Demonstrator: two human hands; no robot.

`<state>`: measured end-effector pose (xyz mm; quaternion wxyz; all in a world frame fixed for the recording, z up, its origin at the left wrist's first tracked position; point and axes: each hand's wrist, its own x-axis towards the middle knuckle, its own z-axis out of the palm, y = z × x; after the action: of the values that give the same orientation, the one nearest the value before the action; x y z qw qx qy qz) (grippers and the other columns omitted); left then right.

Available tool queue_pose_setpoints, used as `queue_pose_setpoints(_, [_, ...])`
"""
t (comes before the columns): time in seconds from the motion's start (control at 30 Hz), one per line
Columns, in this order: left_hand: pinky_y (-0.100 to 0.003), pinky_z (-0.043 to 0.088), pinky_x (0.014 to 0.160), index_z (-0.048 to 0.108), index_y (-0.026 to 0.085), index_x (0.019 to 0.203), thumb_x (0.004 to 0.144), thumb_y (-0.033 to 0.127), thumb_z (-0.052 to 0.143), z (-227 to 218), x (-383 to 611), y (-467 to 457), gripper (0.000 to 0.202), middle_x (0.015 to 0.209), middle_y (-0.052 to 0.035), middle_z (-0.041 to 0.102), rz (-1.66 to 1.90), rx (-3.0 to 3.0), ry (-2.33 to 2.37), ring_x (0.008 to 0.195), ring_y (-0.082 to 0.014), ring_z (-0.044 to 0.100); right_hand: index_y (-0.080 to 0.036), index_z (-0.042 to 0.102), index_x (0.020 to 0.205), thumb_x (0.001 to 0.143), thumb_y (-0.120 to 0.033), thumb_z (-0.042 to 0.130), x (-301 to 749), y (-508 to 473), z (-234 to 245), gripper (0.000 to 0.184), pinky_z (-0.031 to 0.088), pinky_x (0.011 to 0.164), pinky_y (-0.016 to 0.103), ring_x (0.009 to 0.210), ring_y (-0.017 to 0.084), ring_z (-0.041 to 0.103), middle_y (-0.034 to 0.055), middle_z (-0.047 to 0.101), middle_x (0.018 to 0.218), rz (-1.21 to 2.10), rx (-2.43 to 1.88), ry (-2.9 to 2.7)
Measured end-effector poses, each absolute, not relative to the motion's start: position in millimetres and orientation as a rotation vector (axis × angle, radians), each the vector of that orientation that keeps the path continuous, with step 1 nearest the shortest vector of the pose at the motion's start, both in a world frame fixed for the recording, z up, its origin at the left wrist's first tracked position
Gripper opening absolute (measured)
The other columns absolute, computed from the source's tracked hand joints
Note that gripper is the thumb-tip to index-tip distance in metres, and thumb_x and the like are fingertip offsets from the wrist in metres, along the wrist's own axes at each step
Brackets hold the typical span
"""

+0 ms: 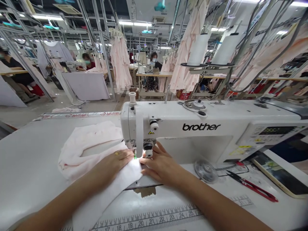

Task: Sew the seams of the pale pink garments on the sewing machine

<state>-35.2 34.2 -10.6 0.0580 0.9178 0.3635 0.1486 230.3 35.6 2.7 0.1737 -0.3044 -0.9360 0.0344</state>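
Left hand (112, 165) open, palm down on pale pink fabric (89, 144); right hand (161, 166) open too, fingers spread just beside the presser foot (148, 151). No grip. Fabric bunched left of the needle (135, 155), tail trailing to the bench's (29, 154) near edge. Red-handled snips (252, 186) near the right edge. Sewing machine (192, 120) ahead; pink garments (120, 61) hanging beyond.

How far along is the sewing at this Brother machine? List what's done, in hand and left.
Done: pale pink garments hang behind, apparently sewn. In hand: left hand and right hand press pale pink fabric at the needle. Left: the bunched fabric, seemingly.
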Motion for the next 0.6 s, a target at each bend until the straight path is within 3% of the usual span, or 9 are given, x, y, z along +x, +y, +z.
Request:
queue_pose_setpoints(0.2, [-0.034, 0.047, 0.105, 0.057, 0.022, 0.134, 0.093, 0.008, 0.036, -8, -33, 33, 0.048, 0.138, -0.0062, 0.058, 0.440, 2.801, 1.125, 0.127, -0.0214, 0.054, -0.025, 0.062, 0.109, 0.100, -0.042, 0.050, 232, 39, -3, 0.023, 0.008, 0.120, 0.044, 0.115, 0.018, 0.047, 0.0010, 0.062, 0.110, 0.090, -0.837, -2.620])
queue_pose_setpoints(0.3, [-0.037, 0.041, 0.111, 0.055, 0.022, 0.135, 0.091, 0.004, 0.035, -9, -32, 32, 0.052, 0.140, -0.0065, 0.055, 0.411, 2.818, 1.133, 0.129, -0.0203, 0.052, -0.025, 0.063, 0.109, 0.100, -0.038, 0.050, 233, 41, -3, 0.021, 0.008, 0.120, 0.046, 0.113, 0.019, 0.048, 0.0016, 0.064, 0.109, 0.111, -0.822, -2.606])
queue_pose_setpoints(0.4, [-0.050, 0.018, 0.120, 0.057, 0.026, 0.132, 0.092, 0.003, 0.035, -7, -32, 31, 0.051, 0.135, -0.0043, 0.060, 0.412, 2.856, 1.159, 0.131, -0.0201, 0.049, -0.024, 0.065, 0.107, 0.100, -0.035, 0.050, 234, 43, -1, 0.019, 0.008, 0.119, 0.049, 0.114, 0.020, 0.048, 0.0024, 0.064, 0.108, 0.136, -0.801, -2.591])
queue_pose_setpoints(0.47, [-0.060, 0.004, 0.119, 0.059, 0.026, 0.129, 0.097, 0.017, 0.041, -1, -38, 35, 0.038, 0.129, -0.0048, 0.064, 0.442, 2.873, 1.242, 0.133, -0.0239, 0.046, -0.025, 0.066, 0.105, 0.099, -0.033, 0.052, 235, 44, 0, 0.017, 0.009, 0.119, 0.049, 0.112, 0.020, 0.049, 0.0024, 0.065, 0.105, 0.143, -0.796, -2.582])
queue_pose_setpoints(0.53, [-0.066, -0.001, 0.115, 0.057, 0.026, 0.130, 0.099, 0.034, 0.042, 7, -54, 43, 0.035, 0.133, -0.0067, 0.061, 0.449, 2.810, 1.484, 0.139, -0.0286, 0.037, -0.025, 0.066, 0.104, 0.098, -0.030, 0.053, 235, 45, 1, 0.016, 0.012, 0.118, 0.048, 0.108, 0.020, 0.051, 0.0023, 0.065, 0.100, 0.142, -0.794, -2.576])
queue_pose_setpoints(0.6, [-0.071, 0.004, 0.111, 0.055, 0.025, 0.132, 0.100, 0.040, 0.035, 15, -81, 52, 0.041, 0.141, -0.0095, 0.053, 0.390, 2.634, 1.819, 0.142, -0.0322, 0.030, -0.024, 0.067, 0.105, 0.098, -0.030, 0.053, 235, 44, 0, 0.016, 0.014, 0.117, 0.047, 0.103, 0.020, 0.053, 0.0024, 0.066, 0.096, 0.135, -0.779, -2.570])
